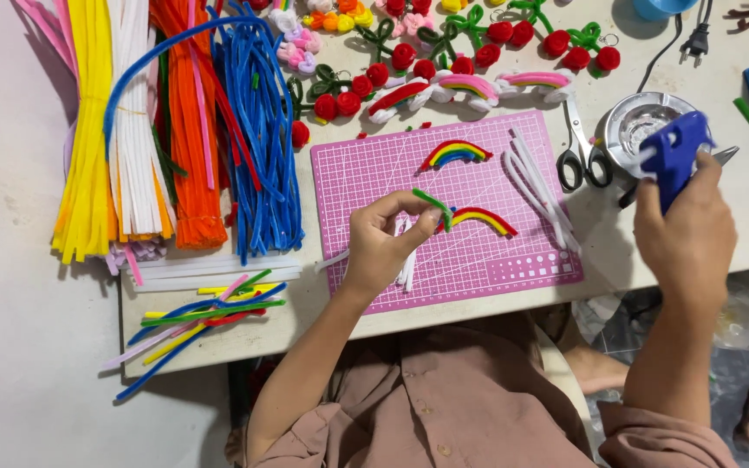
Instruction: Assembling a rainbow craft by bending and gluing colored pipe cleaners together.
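**Chenille rainbow meets glue gun at a crowded craft table**

Fuzzy pipe-cleaner rainbow (pixel 478 218), its arch lying lengthwise left to right on the pink cutting mat (pixel 366 173), was pinched at its green left end by the left hand (pixel 381 243), fingers closed on the stem with white strands trailing beneath. The right hand (pixel 691 234) was clenched around a blue glue gun (pixel 676 154), raised well off to the right of the mat beside a small round metal dish (pixel 643 121), so the left hand was by far the nearer to the rainbow, which lay left of the gun. A second finished rainbow (pixel 455 152) rested higher on the mat, loose white stems (pixel 537 186) at its right and black-handled scissors (pixel 581 156) just past the edge. Bundles of yellow, white, orange and blue pipe cleaners (pixel 184 130) filled the table's left side, with red chenille cherries (pixel 418 61) along the far edge.
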